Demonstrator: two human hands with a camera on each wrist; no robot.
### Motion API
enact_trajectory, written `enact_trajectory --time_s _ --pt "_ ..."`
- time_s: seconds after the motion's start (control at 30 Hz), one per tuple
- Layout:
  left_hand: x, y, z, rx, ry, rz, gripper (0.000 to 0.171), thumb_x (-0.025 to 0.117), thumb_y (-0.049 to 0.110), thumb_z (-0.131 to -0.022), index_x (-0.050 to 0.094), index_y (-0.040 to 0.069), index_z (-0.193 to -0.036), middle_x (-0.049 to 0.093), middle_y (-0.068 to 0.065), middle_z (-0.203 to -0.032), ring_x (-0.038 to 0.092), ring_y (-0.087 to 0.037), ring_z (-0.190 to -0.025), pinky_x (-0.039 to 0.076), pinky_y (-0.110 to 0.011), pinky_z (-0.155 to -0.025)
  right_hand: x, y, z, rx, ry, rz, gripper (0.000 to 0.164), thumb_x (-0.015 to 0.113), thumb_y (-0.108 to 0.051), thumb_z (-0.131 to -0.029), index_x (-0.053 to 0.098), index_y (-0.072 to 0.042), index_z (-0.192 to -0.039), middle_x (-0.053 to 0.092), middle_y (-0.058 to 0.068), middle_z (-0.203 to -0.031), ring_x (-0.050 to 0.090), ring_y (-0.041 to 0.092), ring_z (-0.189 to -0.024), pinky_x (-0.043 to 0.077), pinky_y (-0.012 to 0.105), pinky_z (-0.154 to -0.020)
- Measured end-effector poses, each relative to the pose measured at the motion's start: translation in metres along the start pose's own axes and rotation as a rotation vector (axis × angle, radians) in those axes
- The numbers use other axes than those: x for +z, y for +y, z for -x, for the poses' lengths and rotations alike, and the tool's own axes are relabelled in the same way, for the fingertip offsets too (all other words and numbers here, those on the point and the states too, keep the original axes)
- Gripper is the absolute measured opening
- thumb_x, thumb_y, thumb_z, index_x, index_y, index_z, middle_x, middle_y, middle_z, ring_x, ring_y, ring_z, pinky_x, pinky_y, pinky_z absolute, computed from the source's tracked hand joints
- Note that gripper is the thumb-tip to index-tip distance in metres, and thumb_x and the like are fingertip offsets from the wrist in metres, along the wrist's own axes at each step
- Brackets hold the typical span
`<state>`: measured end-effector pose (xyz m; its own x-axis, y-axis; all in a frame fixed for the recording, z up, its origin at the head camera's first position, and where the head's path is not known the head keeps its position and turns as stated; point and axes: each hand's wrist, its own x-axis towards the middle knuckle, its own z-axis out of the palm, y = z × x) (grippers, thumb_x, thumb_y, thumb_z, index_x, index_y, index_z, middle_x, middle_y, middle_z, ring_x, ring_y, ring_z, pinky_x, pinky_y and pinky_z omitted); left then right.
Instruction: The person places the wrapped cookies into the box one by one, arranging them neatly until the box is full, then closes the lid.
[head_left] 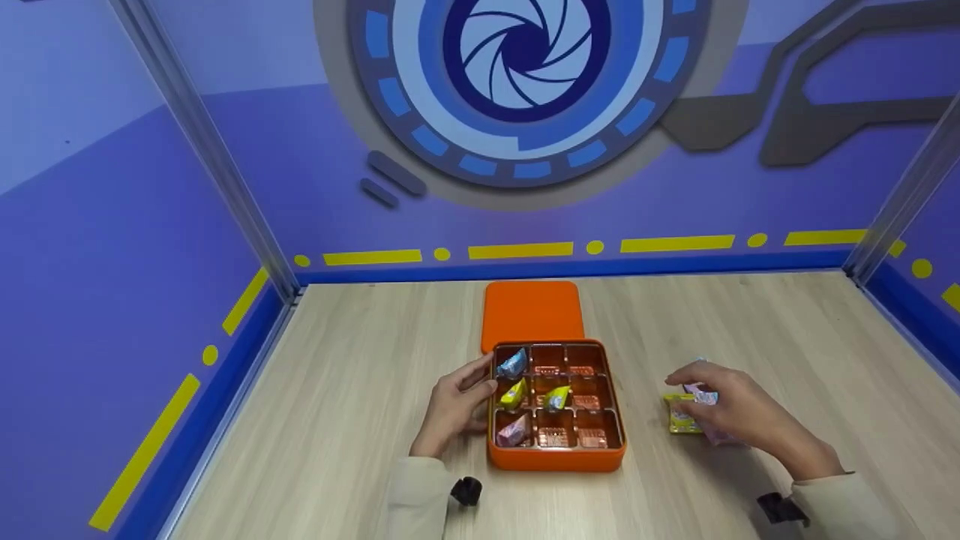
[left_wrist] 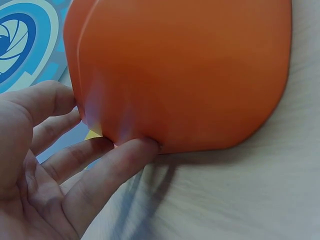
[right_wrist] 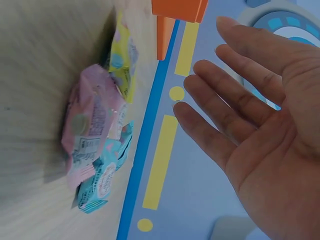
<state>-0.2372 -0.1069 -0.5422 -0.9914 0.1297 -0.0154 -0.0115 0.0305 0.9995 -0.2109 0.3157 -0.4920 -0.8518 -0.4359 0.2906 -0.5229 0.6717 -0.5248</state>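
My left hand rests its fingertips against the left side of an orange box divided into several compartments. In the left column lie a blue wrapped candy at the back, a yellow one in the middle and a pink one at the front. Another yellow candy sits in the centre compartment. Right of the box, my right hand hovers with fingers spread over a small pile of candies. The right wrist view shows pink, yellow and blue wrappers there, apart from the palm.
An orange lid lies directly behind the box, against its back edge. Both stand on a pale wooden table. Purple-blue panels with yellow markings enclose the back and sides.
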Motion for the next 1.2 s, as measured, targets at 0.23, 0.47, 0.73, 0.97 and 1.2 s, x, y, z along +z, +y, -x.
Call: enact_trajectory --time_s 0.23,0.47,0.73,0.97,1.2 --pt "0.0 0.0 -0.001 -0.003 0.0 0.009 0.052 0.071 0.014 -0.103 0.059 0.014 -0.154 0.054 -0.021 -0.154 0.061 -0.036 -0.131 0.065 -0.048 -0.072 -0.001 0.005 0.006 0.032 -0.017 -0.014 0.03 0.085 -0.008 -0.091 0.076 -0.005 -0.118 0.075 0.009 -0.115 0.071 0.04 -0.107 0.061 0.055 -0.087" --pt "0.0 0.0 0.0 0.004 0.0 0.004 0.052 0.071 0.014 -0.103 0.059 0.014 -0.154 0.054 -0.021 -0.154 0.062 -0.035 -0.131 0.065 -0.047 -0.074 -0.004 0.013 0.014 0.04 -0.029 -0.01 0.029 0.085 -0.007 -0.09 0.075 -0.005 -0.117 0.074 0.01 -0.12 0.07 0.036 -0.11 0.061 0.056 -0.087" --pt "0.0 -0.001 -0.001 0.011 -0.002 0.003 0.053 0.072 0.015 -0.103 0.059 0.014 -0.154 0.053 -0.022 -0.155 0.06 -0.035 -0.132 0.065 -0.046 -0.071 -0.007 0.017 0.021 0.123 -0.097 -0.049 0.033 0.086 -0.005 -0.087 0.074 -0.004 -0.119 0.072 0.014 -0.12 0.07 0.035 -0.104 0.062 0.046 -0.083" --pt "0.0 -0.002 -0.001 0.026 -0.003 -0.006 0.052 0.072 0.016 -0.103 0.06 0.014 -0.153 0.053 -0.022 -0.154 0.058 -0.038 -0.135 0.064 -0.048 -0.08 -0.01 0.018 0.026 0.175 -0.166 -0.037 0.025 0.087 -0.01 -0.089 0.076 -0.008 -0.112 0.074 0.008 -0.113 0.071 0.031 -0.102 0.061 0.035 -0.079" --pt "0.0 -0.002 -0.001 0.015 0.002 -0.008 0.052 0.072 0.016 -0.103 0.06 0.015 -0.153 0.054 -0.021 -0.154 0.061 -0.035 -0.132 0.065 -0.046 -0.075 -0.008 0.02 0.032 0.169 -0.188 0.016 0.023 0.086 -0.01 -0.089 0.077 -0.01 -0.111 0.074 0.001 -0.109 0.071 0.025 -0.1 0.061 0.043 -0.082"
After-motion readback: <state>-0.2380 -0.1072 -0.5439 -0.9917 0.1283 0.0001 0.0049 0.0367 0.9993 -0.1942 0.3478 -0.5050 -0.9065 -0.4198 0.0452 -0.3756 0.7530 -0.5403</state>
